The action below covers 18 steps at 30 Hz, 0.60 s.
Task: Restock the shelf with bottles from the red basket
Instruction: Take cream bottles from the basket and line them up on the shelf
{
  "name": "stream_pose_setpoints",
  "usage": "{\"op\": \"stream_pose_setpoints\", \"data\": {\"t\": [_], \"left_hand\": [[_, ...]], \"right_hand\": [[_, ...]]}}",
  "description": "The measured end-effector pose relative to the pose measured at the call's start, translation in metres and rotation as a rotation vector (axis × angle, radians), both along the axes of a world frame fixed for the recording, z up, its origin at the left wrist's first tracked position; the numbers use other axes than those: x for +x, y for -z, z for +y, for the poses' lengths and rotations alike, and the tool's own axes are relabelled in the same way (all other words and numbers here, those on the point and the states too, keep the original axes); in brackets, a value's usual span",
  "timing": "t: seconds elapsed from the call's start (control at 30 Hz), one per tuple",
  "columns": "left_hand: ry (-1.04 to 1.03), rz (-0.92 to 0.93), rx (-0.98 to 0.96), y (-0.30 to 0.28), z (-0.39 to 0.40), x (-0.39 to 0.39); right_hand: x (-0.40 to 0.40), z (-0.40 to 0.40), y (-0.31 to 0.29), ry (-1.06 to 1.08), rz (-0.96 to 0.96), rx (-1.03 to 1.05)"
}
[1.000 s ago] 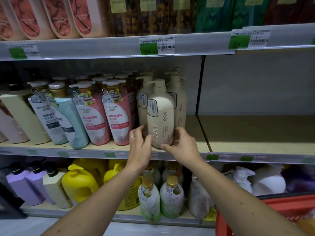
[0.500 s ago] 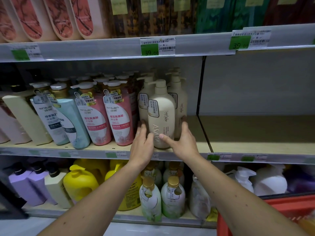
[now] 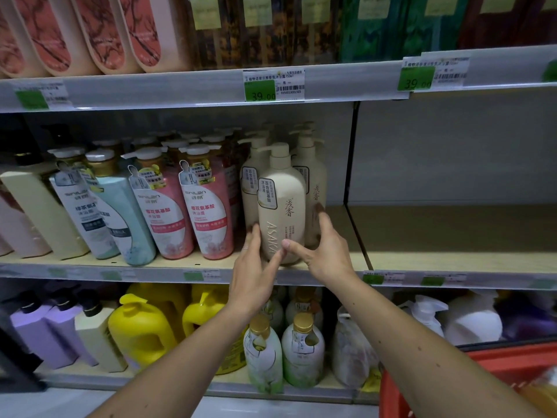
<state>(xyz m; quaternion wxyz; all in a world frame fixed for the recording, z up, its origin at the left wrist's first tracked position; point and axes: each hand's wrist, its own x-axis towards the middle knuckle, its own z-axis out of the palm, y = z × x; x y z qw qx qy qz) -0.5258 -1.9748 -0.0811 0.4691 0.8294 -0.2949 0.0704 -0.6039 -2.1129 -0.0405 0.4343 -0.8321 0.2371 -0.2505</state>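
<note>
Two hands (image 3: 289, 267) flanking cream bottle (image 3: 281, 206), basket (image 3: 470, 384) cropped

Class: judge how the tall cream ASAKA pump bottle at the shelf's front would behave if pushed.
The tall cream pump bottle looks rigid plastic, so probably stiff. Tall on a narrow base, it may tip. Its smooth, glossy skin could slip between the left hand and right hand.

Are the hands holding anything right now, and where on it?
The left hand and right hand flank the lower body of the front beige plastic pump bottle on the shelf; fingers mostly straight, touching its sides, not clearly gripping.
</note>
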Motion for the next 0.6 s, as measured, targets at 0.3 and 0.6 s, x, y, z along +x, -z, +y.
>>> {"op": "stream_pose_setpoints", "data": {"t": [0.3,0.6], "left_hand": [[-0.032,0.005,-0.009,0.001,-0.003,-0.002],[-0.073,-0.001,-0.158,-0.001,0.004,-0.012]], "right_hand": [[0.003,0.002,0.004,0.014,-0.022,-0.014],[0.000,0.004,0.003,-0.008,-0.005,-0.016]]}}
